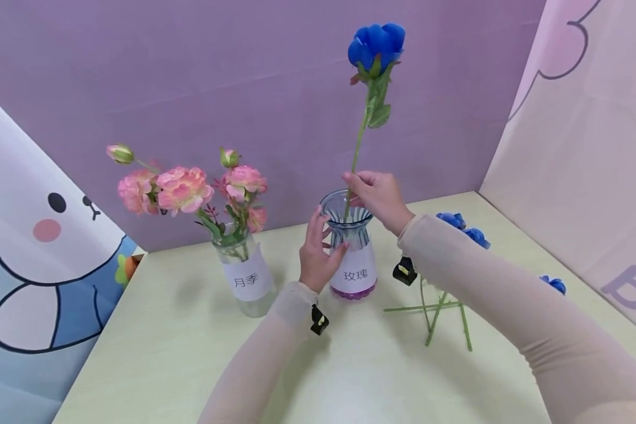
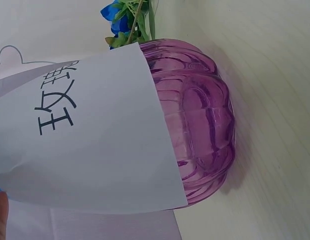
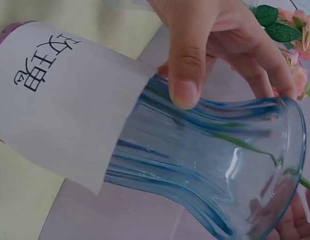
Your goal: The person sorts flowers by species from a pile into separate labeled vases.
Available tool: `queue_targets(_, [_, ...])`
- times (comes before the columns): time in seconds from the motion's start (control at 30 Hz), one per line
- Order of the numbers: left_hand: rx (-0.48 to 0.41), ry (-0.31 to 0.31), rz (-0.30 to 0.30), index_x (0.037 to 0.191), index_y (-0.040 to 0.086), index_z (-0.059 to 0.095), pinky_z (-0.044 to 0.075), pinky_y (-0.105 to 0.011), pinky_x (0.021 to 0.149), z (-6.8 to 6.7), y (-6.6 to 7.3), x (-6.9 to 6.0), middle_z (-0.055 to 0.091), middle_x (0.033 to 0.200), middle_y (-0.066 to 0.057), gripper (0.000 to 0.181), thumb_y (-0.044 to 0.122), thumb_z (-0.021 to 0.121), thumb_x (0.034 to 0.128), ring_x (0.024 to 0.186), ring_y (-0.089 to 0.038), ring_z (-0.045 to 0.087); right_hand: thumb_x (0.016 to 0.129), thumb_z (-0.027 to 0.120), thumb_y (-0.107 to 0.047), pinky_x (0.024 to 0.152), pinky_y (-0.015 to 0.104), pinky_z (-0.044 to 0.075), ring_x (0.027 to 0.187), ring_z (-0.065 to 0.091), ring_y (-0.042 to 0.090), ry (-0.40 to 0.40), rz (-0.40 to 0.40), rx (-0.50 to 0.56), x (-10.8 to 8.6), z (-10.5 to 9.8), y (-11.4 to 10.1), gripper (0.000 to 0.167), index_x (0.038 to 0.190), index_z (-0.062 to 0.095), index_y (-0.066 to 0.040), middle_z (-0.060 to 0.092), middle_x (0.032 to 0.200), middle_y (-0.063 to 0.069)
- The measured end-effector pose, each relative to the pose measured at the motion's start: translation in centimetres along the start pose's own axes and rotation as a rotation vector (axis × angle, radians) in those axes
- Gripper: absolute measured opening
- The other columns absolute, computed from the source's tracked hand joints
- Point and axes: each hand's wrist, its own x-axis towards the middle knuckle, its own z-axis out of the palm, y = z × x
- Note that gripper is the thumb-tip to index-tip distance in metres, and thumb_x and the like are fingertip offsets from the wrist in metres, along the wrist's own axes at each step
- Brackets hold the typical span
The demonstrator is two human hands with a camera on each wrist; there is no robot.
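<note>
Stem (image 1: pixel 359 138) of the blue flower (image 1: pixel 376 47), in the head view, stands nearly upright, pinched by the fingers of the right hand (image 1: pixel 378 197) just above the vase (image 1: pixel 356 262), lower end inside its mouth; the left hand (image 1: pixel 318 256) grips the vase's left side. Left wrist view: the vase stands on the surface (image 2: pixel 274 150) (finger grip not visible there). Right wrist view: left thumb and fingers straddle the neck, the stem slanting inside.

Purple backdrop (image 1: pixel 265 94) behind pale table (image 1: pixel 164 359)
</note>
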Motion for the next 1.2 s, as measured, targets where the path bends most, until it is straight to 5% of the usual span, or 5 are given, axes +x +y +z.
queue_targets(0.23, [-0.006, -0.009, -0.028, 0.126, 0.0, 0.043, 0.059, -0.033, 0.069, 0.0, 0.1, 0.0, 0.034, 0.147, -0.023, 0.055, 0.003, 0.075, 0.0807, 0.103, -0.038, 0.064, 0.094, 0.058, -0.011, 0.082, 0.037, 0.056, 0.093, 0.066, 0.034, -0.007, 0.0, -0.012, 0.0, 0.0, -0.1, 0.027, 0.112, 0.065, 0.008, 0.066, 0.109, 0.025])
queue_targets(0.47, [-0.004, -0.02, -0.045, 0.126, 0.001, 0.043, 0.059, -0.034, 0.07, 0.0, 0.2, -0.1, 0.034, 0.148, -0.023, 0.055, 0.003, 0.075, 0.0809, 0.104, -0.039, 0.063, 0.091, 0.064, -0.008, 0.082, 0.035, 0.056, 0.091, 0.067, 0.037, 0.031, -0.006, 0.022, 0.1, 0.0, -0.1, 0.028, 0.114, 0.063, 0.007, 0.067, 0.104, 0.025])
queue_targets(0.7, [-0.013, -0.005, -0.024, 0.126, 0.0, 0.043, 0.059, -0.033, 0.068, 0.0, 0.1, 0.0, 0.035, 0.147, -0.022, 0.056, 0.002, 0.075, 0.0802, 0.104, -0.038, 0.064, 0.089, 0.067, -0.012, 0.073, 0.028, 0.058, 0.075, 0.068, 0.021, 0.072, -0.026, 0.055, 0.3, -0.3, 0.1, 0.028, 0.109, 0.064, 0.008, 0.069, 0.099, 0.022])
queue_targets(0.87, [-0.008, -0.006, -0.017, 0.125, -0.002, 0.043, 0.059, -0.033, 0.068, 0.1, 0.0, 0.0, 0.035, 0.147, -0.023, 0.055, 0.002, 0.075, 0.0802, 0.103, -0.037, 0.064, 0.089, 0.066, -0.011, 0.074, 0.035, 0.059, 0.067, 0.066, 0.015, 0.084, -0.02, 0.04, 0.2, -0.8, 0.6, 0.024, 0.103, 0.065, 0.009, 0.068, 0.095, 0.023])
queue_targets(1.2, [-0.027, -0.019, -0.039, 0.125, -0.003, 0.043, 0.059, -0.034, 0.069, -0.1, 0.1, -0.1, 0.034, 0.148, -0.023, 0.055, 0.002, 0.075, 0.0803, 0.103, -0.039, 0.064, 0.089, 0.068, -0.024, 0.088, 0.04, 0.052, 0.092, 0.06, 0.025, 0.099, 0.018, -0.063, -0.7, -1.5, 1.6, 0.031, 0.102, 0.07, 0.004, 0.07, 0.098, 0.017])
